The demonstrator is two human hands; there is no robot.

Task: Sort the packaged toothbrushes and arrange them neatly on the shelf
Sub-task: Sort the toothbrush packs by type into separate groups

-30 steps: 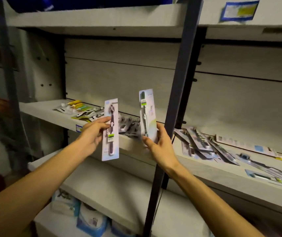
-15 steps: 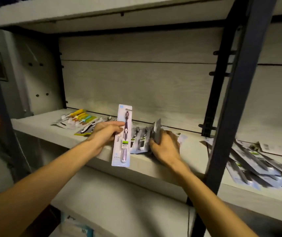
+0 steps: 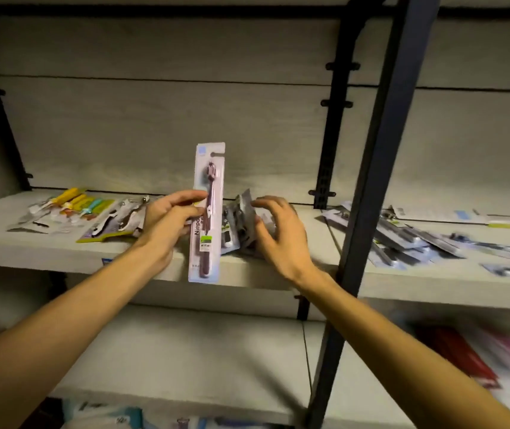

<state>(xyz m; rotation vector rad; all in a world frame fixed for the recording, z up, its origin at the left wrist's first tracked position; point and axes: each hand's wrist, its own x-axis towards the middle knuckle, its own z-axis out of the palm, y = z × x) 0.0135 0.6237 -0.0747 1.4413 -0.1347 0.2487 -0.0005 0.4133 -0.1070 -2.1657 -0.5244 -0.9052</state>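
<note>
Beside the left hand [image 3: 167, 221], which grips an upright purple toothbrush pack [image 3: 206, 212], the right hand [image 3: 278, 230] now hangs released over the grey stack [image 3: 238, 224] on the shelf [image 3: 61, 252]; its earlier pack has joined that stack, so one sort is done.

Right hand [image 3: 281, 233], clutching a toothbrush pack a second ago, now empty, fingers loosely spread just beside the grey packs [image 3: 239, 224] on the shelf [image 3: 61, 255]. Purple toothbrush pack [image 3: 207, 212] in the left hand [image 3: 167, 221] now raised higher, upright before the back wall.
</note>
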